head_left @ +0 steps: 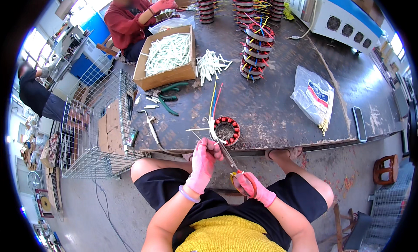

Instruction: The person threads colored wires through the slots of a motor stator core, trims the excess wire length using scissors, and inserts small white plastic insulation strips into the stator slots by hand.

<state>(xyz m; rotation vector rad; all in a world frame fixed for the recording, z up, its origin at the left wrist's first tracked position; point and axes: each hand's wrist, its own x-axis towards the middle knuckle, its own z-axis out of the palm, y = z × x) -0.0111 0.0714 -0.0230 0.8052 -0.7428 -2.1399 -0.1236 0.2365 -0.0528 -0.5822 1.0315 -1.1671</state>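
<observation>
We've got the left hand [203, 162] pinched shut on a thin white sleeve/wire end at the table [278, 117] edge, w/ the coloured leads [213, 104] (yellow, blue, red) running up from the stator [227, 130], which sits on the table just beyond our fingers. The right hand [257, 189] is closed thru the handles of the scissors [230, 162], blades pointing up toward the left fingertips; we can't tell if the blades are open or shut.

Risks as we see them:
- Blade tips are right beside the left glove, so a slip could nick a finger.
- Cutting too near the leads could snip the wrong wire or shorten it too much.
- Pulling on the leads could drag the stator off the edge, since it sits close to it.
- Cut bits could drop to the floor btwn our knees.
</observation>
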